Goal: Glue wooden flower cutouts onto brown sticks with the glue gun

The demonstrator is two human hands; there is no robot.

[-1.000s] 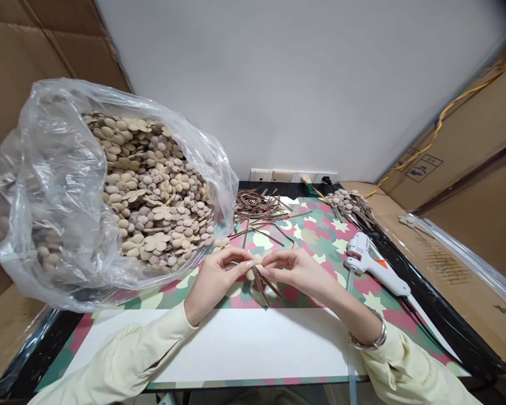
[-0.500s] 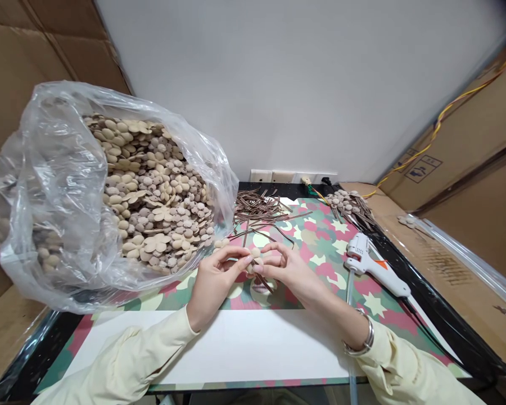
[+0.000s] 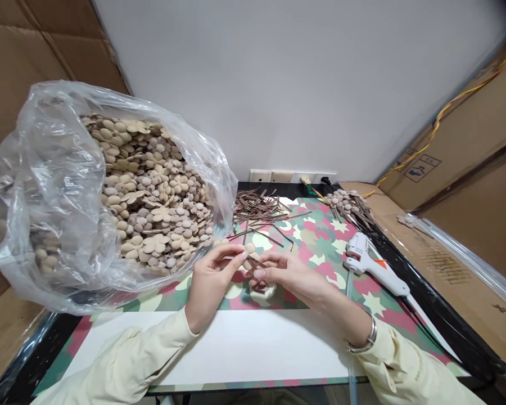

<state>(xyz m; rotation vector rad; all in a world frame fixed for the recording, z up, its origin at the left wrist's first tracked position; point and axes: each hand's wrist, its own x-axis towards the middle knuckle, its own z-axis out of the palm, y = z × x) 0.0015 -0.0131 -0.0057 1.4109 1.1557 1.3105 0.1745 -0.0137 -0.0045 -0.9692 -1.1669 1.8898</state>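
1. Apparently, a pale flower-shaped piece (image 3: 250, 249) is pinched between the thumb and forefinger of the left hand (image 3: 211, 287), perhaps so that it is steadied from one side.
2. A brown strip (image 3: 256, 262) lying across the piece seems to be gripped by the closed fingertips of the right hand (image 3: 297, 281), probably so that its angle can be controlled; the exact contact is partly hidden.
3. Both hands are held over the patterned mat (image 3: 320, 242), beyond the white sheet (image 3: 236, 349), with the flower-shaped piece centred between them.
4. Past the fingers, loose strips (image 3: 259, 205) are heaped, presumably for easy picking.
5. At left, a clear plastic bag (image 3: 46, 169) is spread wide at the mouth, likely for access; it is filled with beige and greyish flower pieces (image 3: 156, 202).
6. At right, a glue gun (image 3: 373, 267) is laid on its side, apparently within reach, with a translucent rod (image 3: 350, 292) running from it.
7. Farther back, greyish flowers with strips (image 3: 346, 201) are bunched near the sockets (image 3: 282, 176).
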